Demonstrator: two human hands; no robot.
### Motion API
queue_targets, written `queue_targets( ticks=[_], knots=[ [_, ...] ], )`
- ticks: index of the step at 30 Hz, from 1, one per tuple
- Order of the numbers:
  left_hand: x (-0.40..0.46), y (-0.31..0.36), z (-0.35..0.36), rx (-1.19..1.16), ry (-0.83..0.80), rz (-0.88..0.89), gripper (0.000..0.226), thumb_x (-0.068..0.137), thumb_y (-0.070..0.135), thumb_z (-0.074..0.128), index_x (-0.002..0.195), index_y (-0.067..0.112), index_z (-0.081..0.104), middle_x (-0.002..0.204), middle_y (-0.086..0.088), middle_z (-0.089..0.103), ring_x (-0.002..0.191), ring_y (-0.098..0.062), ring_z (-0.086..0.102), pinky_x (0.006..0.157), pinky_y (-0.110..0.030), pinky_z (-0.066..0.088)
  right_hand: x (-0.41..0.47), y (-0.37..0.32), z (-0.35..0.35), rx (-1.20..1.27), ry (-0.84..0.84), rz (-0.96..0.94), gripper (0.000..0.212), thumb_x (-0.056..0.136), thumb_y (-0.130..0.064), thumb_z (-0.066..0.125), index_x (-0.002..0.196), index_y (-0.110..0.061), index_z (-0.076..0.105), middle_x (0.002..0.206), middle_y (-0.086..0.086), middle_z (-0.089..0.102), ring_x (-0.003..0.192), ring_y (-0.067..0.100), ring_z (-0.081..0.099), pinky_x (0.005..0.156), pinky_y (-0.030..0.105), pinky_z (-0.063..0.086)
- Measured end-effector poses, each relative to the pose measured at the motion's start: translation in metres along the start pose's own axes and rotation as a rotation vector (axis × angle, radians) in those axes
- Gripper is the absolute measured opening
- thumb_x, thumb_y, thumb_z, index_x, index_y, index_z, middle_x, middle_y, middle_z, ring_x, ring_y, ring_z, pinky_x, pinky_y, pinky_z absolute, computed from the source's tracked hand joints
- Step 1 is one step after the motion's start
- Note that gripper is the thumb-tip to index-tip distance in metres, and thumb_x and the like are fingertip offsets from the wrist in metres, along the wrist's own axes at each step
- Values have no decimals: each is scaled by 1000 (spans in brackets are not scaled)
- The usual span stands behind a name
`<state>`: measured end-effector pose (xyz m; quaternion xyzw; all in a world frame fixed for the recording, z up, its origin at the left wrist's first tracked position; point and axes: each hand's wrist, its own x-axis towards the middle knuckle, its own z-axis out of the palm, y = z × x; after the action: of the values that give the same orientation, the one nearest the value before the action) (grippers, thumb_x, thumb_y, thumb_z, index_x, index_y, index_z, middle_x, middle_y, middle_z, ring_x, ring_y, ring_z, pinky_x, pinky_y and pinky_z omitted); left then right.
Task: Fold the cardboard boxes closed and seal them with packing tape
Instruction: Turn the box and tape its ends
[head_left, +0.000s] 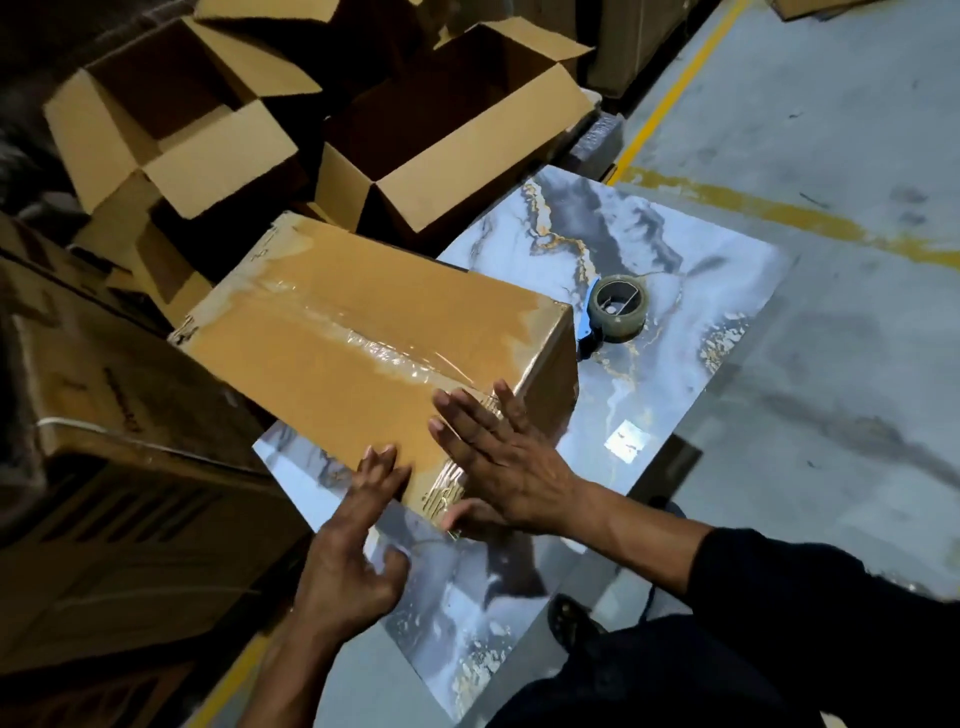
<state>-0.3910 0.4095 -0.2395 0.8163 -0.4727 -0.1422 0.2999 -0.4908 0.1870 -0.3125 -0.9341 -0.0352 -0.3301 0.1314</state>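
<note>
pressing tape down at the near end of the sealed box, is my read. largest first: concrete floor with yellow lines, stack of open boxes at 11–12 o'clock, not yet folded. marble-pattern counter carries the sealed box, which sits at centre, long axis running 10 to 4 o'clock, clear tape along the top seam and wrinkled over the near end. right hand lies flat, fingers spread, on the near top corner, thumb down on the end face. left hand is at 7 o'clock of that corner, fingers loosely spread, tips touching the box edge, gripping nothing. box lies toward 11 o'clock from both hands; right hand is nearer the seam. tape dispenser sits on the counter at 2 o'clock, just behind the box's far corner, untouched.
</note>
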Motion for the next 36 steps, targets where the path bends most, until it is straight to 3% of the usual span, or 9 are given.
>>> queue_targets(
  ticks=[2, 5, 10, 13, 16, 20, 24, 31, 36],
  knots=[
    [-2, -1, 4, 72, -4, 31, 72, 88, 26, 58, 158, 23, 45, 172, 7, 28, 161, -19, 19, 130, -48, 22, -6, 14, 9, -107, -54, -85, 85, 98, -69, 45, 160, -13, 28, 168, 14, 21, 157, 30, 21, 124, 59, 18],
    [-1, -8, 9, 93, 41, 15, 73, 90, 35, 72, 158, 28, 46, 171, 11, 29, 160, -15, 20, 123, -60, 32, -21, 41, 8, -211, -74, -183, 69, 102, -47, 63, 159, -22, 33, 167, 10, 31, 155, 28, 28, 123, 56, 28],
    [3, -10, 13, 107, 117, -43, 87, 75, 62, 87, 151, 34, 56, 165, 14, 39, 156, -6, 28, 117, -61, 41, -23, 42, 0, -207, -117, -198, 76, 95, -26, 73, 161, -24, 36, 169, 7, 28, 157, 27, 23, 125, 56, 22],
    [4, -5, 17, 124, 163, -93, 89, 69, 60, 91, 148, 36, 59, 163, 16, 41, 155, -2, 29, 118, -59, 42, -21, 38, -8, -191, -195, -175, 83, 91, -35, 73, 162, -23, 31, 171, 7, 23, 159, 29, 16, 126, 58, 16],
    [4, 13, 25, 120, 214, -176, 86, 66, 55, 82, 146, 35, 60, 161, 20, 38, 154, 0, 28, 117, -36, 39, -19, 33, -18, -131, -281, -158, 89, 90, -48, 69, 163, -22, 27, 172, 8, 18, 160, 30, 10, 126, 61, 12],
    [12, 30, 32, 75, 286, -301, 82, 65, 50, 90, 141, 37, 65, 160, 18, 43, 145, 7, 29, 111, -25, 36, -19, 27, -23, -82, -333, -121, 105, 84, -82, 57, 164, -21, 26, 172, 9, 15, 160, 29, 6, 125, 64, 9],
    [12, 30, 33, 101, 314, -316, 81, 62, 59, 82, 139, 38, 67, 158, 18, 46, 144, 7, 32, 111, -29, 43, -20, 14, -16, -60, -264, -28, 110, 79, -92, 48, 161, -19, 34, 169, 8, 27, 159, 28, 15, 126, 63, 10],
    [9, 13, 54, 157, 451, -142, 63, 86, 65, 68, 131, 22, 75, 147, 3, 61, 144, -10, 49, 108, -34, 50, -23, 11, 16, -6, 5, 37, 90, 92, -72, 55, 158, -17, 30, 155, 11, 50, 150, 31, 38, 120, 67, 23],
    [9, 7, 55, -71, 506, -159, 54, 100, 60, 57, 137, 23, 70, 149, 8, 59, 148, -5, 43, 111, -47, 52, -27, 20, 10, -42, -78, -41, 98, 86, -74, 59, 161, -22, 23, 161, 12, 41, 154, 34, 31, 123, 64, 18]
  ],
)
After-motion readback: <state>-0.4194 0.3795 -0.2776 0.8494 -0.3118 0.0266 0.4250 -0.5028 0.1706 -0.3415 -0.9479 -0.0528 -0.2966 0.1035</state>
